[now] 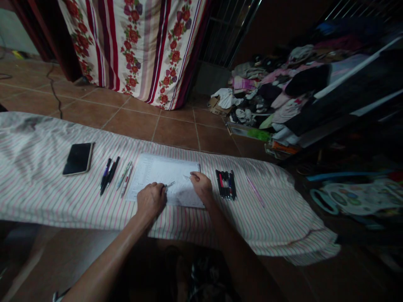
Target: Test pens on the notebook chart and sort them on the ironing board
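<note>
A spiral notebook lies open on a board covered in pink-striped cloth. My left hand rests on the near part of the page, fingers curled around a pen whose tip points right. My right hand sits at the notebook's right edge, fingers closed on a small thin thing I cannot make out. Two dark pens and two light pens lie left of the notebook. A bunch of dark pens lies just right of my right hand, with a single pink pen further right.
A dark phone lies face up at the left on the cloth. Beyond the board are brown floor tiles, a floral striped curtain and a heap of clothes at the right. A colourful tray-like object lies on the floor.
</note>
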A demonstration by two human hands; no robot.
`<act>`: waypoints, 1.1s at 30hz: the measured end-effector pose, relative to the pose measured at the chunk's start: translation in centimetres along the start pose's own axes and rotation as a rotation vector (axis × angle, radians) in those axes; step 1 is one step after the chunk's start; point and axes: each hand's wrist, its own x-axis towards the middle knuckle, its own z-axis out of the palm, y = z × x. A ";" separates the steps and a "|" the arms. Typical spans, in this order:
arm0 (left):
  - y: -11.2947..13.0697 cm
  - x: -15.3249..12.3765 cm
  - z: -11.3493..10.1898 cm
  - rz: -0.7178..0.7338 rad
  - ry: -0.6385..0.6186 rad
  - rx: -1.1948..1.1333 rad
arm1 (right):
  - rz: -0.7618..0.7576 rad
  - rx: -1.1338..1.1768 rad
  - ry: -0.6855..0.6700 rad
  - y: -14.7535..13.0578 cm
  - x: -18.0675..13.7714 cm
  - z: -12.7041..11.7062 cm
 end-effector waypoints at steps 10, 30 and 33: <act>0.6 0.0 0.2 -0.006 0.029 -0.114 | 0.406 0.765 -0.268 -5.4 -5.1 0.1; 0.2 -0.7 -0.4 0.030 -0.019 -0.087 | 0.633 1.031 -0.175 -6.8 -5.7 0.5; -0.1 -0.7 -0.3 0.043 -0.020 -0.081 | 0.636 1.019 -0.153 -6.3 -5.3 0.4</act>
